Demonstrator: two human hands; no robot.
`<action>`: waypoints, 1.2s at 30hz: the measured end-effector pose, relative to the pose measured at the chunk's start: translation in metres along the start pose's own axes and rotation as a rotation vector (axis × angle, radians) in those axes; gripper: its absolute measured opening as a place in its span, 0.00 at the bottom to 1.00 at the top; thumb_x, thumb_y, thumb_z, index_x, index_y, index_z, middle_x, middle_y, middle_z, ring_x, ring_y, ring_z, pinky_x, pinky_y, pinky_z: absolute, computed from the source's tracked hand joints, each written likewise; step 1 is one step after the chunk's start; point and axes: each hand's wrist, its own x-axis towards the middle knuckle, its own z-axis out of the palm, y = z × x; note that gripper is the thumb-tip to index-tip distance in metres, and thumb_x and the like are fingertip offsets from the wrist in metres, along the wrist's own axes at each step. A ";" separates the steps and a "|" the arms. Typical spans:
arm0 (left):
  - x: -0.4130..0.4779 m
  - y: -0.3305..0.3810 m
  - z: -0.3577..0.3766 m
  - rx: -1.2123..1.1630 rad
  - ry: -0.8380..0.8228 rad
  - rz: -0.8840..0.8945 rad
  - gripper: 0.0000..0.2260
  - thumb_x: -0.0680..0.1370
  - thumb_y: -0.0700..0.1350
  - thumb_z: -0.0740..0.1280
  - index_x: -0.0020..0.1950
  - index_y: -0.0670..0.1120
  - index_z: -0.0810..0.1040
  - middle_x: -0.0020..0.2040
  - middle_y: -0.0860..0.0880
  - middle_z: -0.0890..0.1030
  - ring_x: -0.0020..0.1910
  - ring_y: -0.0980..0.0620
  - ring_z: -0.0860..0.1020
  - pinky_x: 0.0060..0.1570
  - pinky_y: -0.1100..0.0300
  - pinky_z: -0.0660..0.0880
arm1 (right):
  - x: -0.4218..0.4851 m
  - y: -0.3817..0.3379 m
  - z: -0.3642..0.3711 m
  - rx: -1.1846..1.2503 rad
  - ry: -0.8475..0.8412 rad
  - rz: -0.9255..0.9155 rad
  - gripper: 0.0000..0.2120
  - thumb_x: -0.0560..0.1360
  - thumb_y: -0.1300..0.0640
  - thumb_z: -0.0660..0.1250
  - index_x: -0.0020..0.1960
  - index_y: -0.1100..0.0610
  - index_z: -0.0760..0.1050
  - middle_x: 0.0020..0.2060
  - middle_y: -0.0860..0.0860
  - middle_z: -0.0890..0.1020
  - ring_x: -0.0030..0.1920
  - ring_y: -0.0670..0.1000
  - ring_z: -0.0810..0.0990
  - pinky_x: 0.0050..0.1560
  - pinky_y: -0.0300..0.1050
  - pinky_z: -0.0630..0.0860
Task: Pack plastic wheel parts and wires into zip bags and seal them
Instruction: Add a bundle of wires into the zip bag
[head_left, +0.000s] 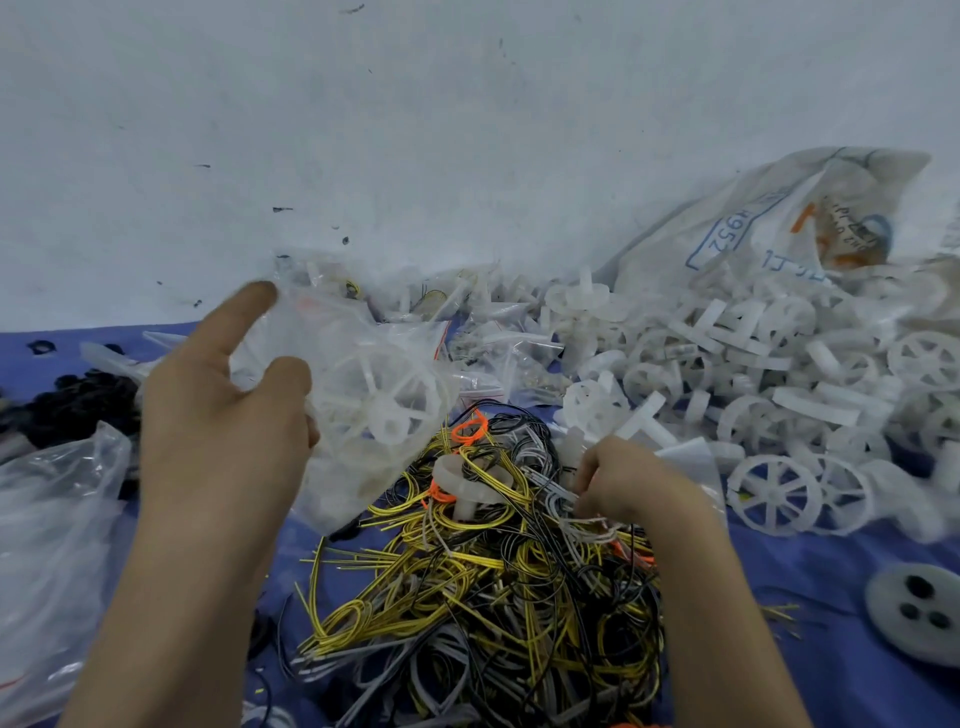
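Observation:
My left hand (223, 415) holds up a clear zip bag (363, 395) with white spoked plastic wheels inside, thumb pinching its near edge and the index finger stretched out above. My right hand (628, 488) reaches down into the tangle of yellow, black, grey and orange wires (483, 582), its fingers curled round a few whitish wires. A loose white wheel part (462, 483) lies on top of the wire heap. A large pile of white wheels (769, 364) spreads over the right side.
A big printed plastic sack (779, 223) lies at the back right. Filled small zip bags (467, 322) are heaped against the white wall. Black ring parts (78, 405) and crumpled clear bags (47, 545) lie left. A grey disc (919, 613) sits on the blue cloth (779, 571).

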 end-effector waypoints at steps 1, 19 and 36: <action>-0.001 0.000 0.000 0.000 -0.012 0.001 0.26 0.70 0.39 0.59 0.65 0.59 0.74 0.19 0.56 0.71 0.17 0.60 0.66 0.21 0.69 0.69 | 0.001 0.001 0.001 0.000 0.006 0.009 0.13 0.71 0.63 0.71 0.55 0.62 0.76 0.53 0.59 0.80 0.54 0.56 0.79 0.53 0.47 0.76; 0.005 -0.011 0.000 0.060 -0.131 -0.102 0.26 0.74 0.33 0.58 0.67 0.54 0.73 0.19 0.54 0.72 0.18 0.58 0.63 0.19 0.66 0.64 | -0.009 0.011 -0.027 1.089 0.187 -0.193 0.08 0.75 0.65 0.67 0.52 0.61 0.73 0.28 0.53 0.82 0.28 0.49 0.80 0.32 0.41 0.79; 0.008 -0.019 0.003 0.067 -0.147 -0.226 0.26 0.74 0.32 0.58 0.70 0.50 0.71 0.21 0.53 0.73 0.19 0.59 0.68 0.27 0.63 0.70 | -0.011 -0.031 0.006 0.418 0.166 -0.342 0.05 0.70 0.50 0.73 0.44 0.50 0.80 0.43 0.44 0.80 0.36 0.39 0.74 0.35 0.36 0.69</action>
